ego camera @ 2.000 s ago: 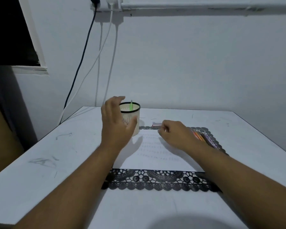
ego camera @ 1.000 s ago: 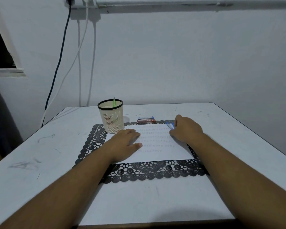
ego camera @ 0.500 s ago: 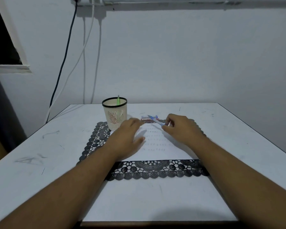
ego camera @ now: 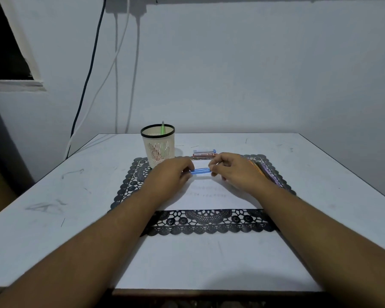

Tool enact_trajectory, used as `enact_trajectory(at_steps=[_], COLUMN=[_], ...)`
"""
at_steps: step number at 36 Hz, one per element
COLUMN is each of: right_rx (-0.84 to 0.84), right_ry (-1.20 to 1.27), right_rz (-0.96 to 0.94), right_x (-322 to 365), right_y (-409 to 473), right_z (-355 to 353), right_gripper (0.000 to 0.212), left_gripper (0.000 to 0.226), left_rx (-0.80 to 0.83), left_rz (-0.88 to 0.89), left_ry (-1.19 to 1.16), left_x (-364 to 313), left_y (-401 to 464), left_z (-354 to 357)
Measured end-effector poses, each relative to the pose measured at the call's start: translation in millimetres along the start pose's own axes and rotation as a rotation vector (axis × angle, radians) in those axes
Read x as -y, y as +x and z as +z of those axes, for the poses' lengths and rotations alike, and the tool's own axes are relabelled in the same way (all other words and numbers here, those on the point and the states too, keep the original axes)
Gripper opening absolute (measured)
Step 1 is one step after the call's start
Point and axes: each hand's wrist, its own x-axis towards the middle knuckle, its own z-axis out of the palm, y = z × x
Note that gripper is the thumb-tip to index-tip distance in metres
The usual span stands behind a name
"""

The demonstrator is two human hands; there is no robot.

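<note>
Grip: pinching the blue pen (ego camera: pixel 200 171) at both ends, left hand (ego camera: pixel 171 174) and right hand (ego camera: pixel 233 172) each curling fingers round one end.
Pen: hanging level just above the white paper (ego camera: pixel 209 200), between the hands.
Paper: lying on the black lace mat (ego camera: pixel 209 221).
Behind: mesh cup (ego camera: pixel 158 150) holding a green pen (ego camera: pixel 163 127); small boxes (ego camera: pixel 204 153) lying near it.
Mat's right edge: probably coloured pens (ego camera: pixel 266 173) — partly hidden.

head cam, wide-angle, facing fwd & down, close over table (ego camera: pixel 320 174)

The pen (ego camera: pixel 200 171) is above the paper (ego camera: pixel 209 202) on the mat (ego camera: pixel 209 223), holder (ego camera: pixel 158 150) behind-left.
</note>
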Motion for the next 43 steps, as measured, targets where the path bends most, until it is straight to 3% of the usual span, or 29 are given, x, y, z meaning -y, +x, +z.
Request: enact_trajectory(at_steps=[7, 15, 27, 43], right_rx=[-0.016, -0.003, -0.072, -0.021], right_ry=[0.25, 0.107, -0.03, -0.238], right_rz=[0.132, 0.028, 0.049, -0.027], right_x=[-3.8, -0.5, -9.6, -13.4], right_y=[-0.4, -2.3, 6.5, 17.7], right_z=[-3.4, 2.0, -9.1, 16.0], right_gripper=[0.015, 0.012, 0.011, 0.012], left_gripper=[0.008, 0.008, 0.008, 0.006], left_rx=[-0.008, -0.012, -0.003, 0.013], left_rz=[-0.068, -0.04, -0.052, -0.014], left_ry=[-0.105, -0.098, -0.107, -0.061], left_x=[3.1, 2.4, 8.2, 10.9], left_y=[-1.2, -3.6, -1.3, 0.2], left_z=[-2.5, -2.8, -1.3, -1.7])
